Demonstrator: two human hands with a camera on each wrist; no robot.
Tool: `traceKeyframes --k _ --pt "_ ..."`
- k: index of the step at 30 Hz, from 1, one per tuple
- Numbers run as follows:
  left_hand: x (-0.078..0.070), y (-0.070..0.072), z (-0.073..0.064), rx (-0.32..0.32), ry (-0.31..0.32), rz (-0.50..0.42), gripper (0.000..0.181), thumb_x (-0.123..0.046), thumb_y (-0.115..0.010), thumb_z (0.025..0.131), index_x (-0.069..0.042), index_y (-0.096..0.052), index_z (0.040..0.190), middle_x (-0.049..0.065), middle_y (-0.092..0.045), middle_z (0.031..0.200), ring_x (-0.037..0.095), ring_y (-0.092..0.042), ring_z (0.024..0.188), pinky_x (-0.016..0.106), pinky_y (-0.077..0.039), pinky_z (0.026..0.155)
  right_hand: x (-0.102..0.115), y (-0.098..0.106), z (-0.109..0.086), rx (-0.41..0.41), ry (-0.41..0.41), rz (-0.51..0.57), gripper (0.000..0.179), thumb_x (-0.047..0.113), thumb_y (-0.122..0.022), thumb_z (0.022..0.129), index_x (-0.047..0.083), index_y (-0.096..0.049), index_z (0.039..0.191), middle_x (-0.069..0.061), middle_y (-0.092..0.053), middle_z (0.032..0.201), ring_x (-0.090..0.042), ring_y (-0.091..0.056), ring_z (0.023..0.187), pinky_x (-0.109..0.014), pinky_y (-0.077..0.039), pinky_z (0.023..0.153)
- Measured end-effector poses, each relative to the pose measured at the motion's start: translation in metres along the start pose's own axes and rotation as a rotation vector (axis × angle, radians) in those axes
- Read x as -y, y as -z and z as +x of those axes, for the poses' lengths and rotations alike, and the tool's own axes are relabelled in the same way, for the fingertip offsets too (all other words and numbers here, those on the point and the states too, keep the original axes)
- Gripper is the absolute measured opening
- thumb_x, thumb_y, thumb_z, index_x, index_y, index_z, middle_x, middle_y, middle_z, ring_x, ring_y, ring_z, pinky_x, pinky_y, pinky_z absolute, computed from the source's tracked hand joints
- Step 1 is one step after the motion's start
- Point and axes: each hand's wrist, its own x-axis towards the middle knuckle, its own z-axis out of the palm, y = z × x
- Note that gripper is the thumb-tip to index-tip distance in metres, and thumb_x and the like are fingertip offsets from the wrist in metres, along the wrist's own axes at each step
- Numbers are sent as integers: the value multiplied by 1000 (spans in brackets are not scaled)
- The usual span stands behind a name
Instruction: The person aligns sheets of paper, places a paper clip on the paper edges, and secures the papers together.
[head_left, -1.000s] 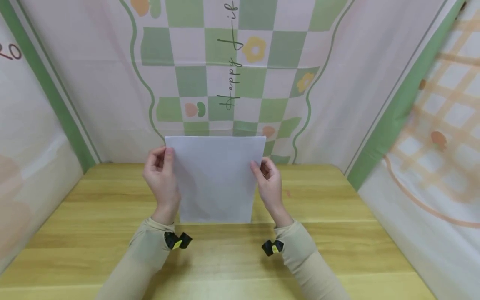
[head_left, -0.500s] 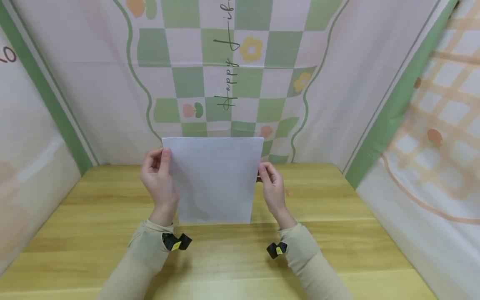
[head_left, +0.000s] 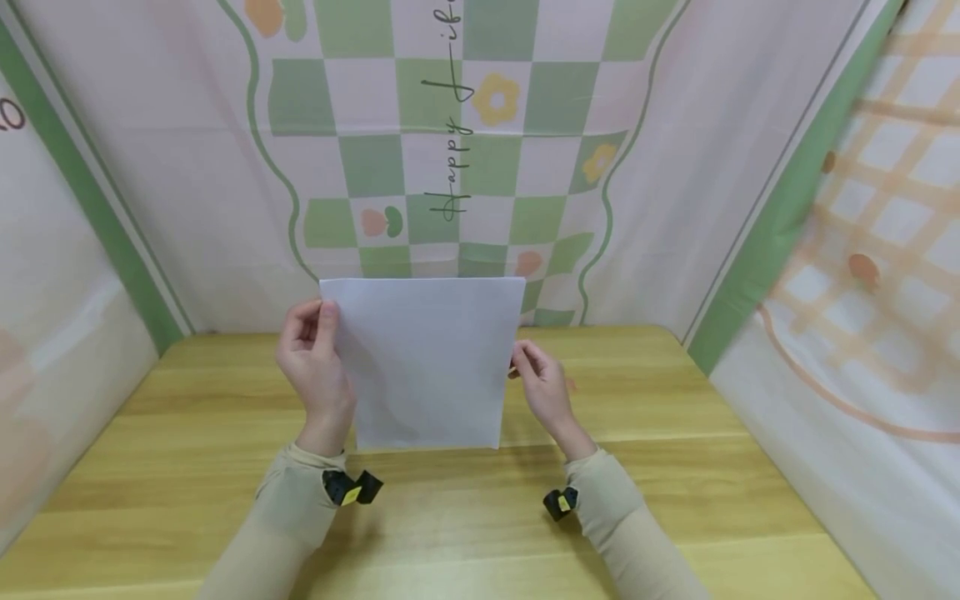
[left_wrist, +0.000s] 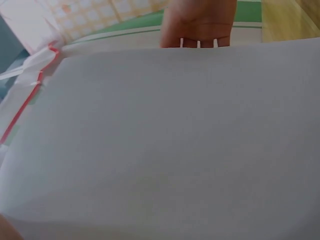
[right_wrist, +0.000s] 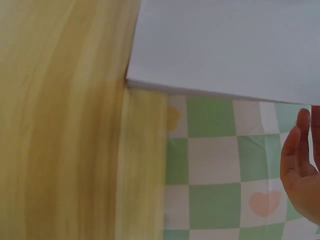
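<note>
The left hand [head_left: 313,362] pinches the paper [head_left: 427,358] by its left edge, thumb in front. The right hand [head_left: 543,387], fingers loosely bent and narrowly spread, is at the right edge; contact is hard to tell. The paper stands between them above the table [head_left: 675,467], before the curtain [head_left: 375,92]. The step seems to be steadying it, calling for a firm left pinch.
</note>
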Motion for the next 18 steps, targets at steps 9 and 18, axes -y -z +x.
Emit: traceKeyframes --k 9,18 --pt "1 0 -1 -4 -3 -23 5 -3 -68 85 -5 -66 81 3 -60 79 13 -53 73 19 -45 68 -27 8 0 125 62 -369 19 4 -45 95 1 -62 88 -15 -67 90 -28 -66 88 -35 -55 75" --pt "2 -1 -1 -3 -11 -20 6 -3 -67 86 -6 -67 81 3 -61 79 14 -54 73 20 -46 68 -42 15 5 240 66 -513 20 9 -45 97 4 -59 83 -15 -68 97 -31 -65 97 -43 -54 83"
